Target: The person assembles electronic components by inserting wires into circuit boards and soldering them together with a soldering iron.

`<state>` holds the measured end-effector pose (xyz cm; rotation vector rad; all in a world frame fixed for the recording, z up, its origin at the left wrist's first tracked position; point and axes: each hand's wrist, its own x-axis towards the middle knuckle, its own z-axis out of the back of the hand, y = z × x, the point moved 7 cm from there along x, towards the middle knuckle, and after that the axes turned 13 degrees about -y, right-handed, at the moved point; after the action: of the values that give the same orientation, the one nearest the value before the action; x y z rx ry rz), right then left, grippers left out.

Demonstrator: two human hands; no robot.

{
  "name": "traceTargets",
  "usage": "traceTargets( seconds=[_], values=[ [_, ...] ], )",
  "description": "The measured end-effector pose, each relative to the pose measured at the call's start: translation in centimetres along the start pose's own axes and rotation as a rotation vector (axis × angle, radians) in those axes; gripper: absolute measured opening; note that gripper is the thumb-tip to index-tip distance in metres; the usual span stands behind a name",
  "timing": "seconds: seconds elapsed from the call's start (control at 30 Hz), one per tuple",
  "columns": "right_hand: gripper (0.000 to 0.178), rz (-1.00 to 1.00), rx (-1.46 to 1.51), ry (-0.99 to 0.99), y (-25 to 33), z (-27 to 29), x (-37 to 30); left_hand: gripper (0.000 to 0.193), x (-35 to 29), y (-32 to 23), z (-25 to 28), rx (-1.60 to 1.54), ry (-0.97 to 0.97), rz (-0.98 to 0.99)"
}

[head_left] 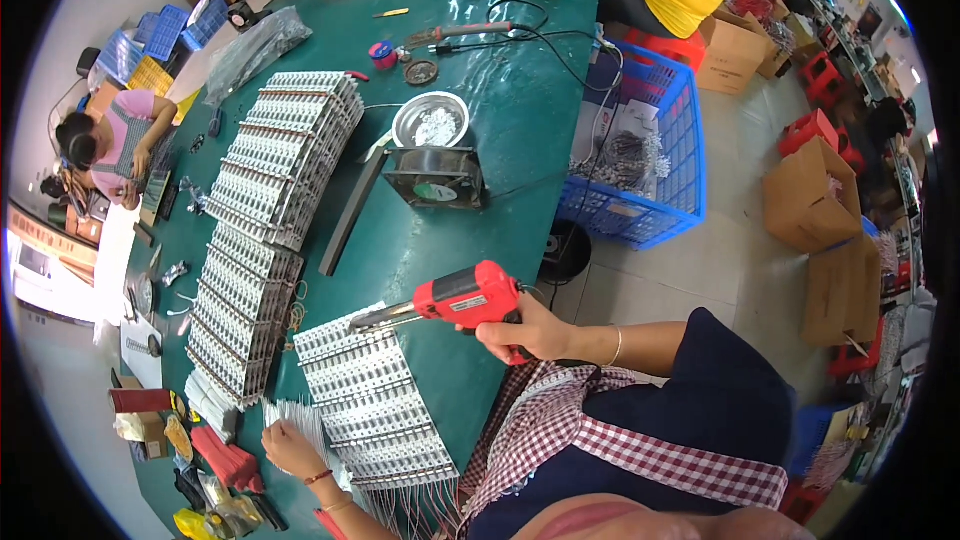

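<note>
My right hand grips a red-and-black pistol-shaped power tool with a long metal nose. The nose points left, and its tip is over the far edge of a flat panel of white strips with rows of small metal parts. Thin wires trail from the panel's near edge. Left of the panel, my left hand is closed, its fingers curled at a bundle of white wires. Fingertip detail is too small to make out.
Tall stacks of similar panels stand to the left. Beyond the tool are a small black fan, a metal bowl of small silvery pieces, a dark bar and a corded soldering iron. A blue crate stands beside the table.
</note>
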<state>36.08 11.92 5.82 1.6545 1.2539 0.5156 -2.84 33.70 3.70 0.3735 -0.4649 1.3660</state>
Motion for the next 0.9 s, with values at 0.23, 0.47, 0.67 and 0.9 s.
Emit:
traceTargets(
  seconds=[0.23, 0.47, 0.67, 0.9],
  values=[
    [0.032, -0.002, 0.013, 0.013, -0.2, -0.2, 0.5, 0.016, 1.0, 1.4, -0.7, -0.156, -0.065, -0.056],
    [0.029, 0.013, 0.007, -0.022, -0.2, 0.2, 0.3, 0.021, 1.6, 3.6, 0.3, -0.576, 0.060, 0.344],
    [0.034, 0.013, 0.016, -0.023, -0.1, -0.3, 0.2, 0.017, -3.9, 9.6, 2.4, -0.799, -0.205, 0.607],
    [0.036, -0.013, 0.057, 0.034, -0.7, -2.5, 0.8, 0.021, -13.8, 12.2, 5.8, -0.564, -0.442, 0.763]
  ],
)
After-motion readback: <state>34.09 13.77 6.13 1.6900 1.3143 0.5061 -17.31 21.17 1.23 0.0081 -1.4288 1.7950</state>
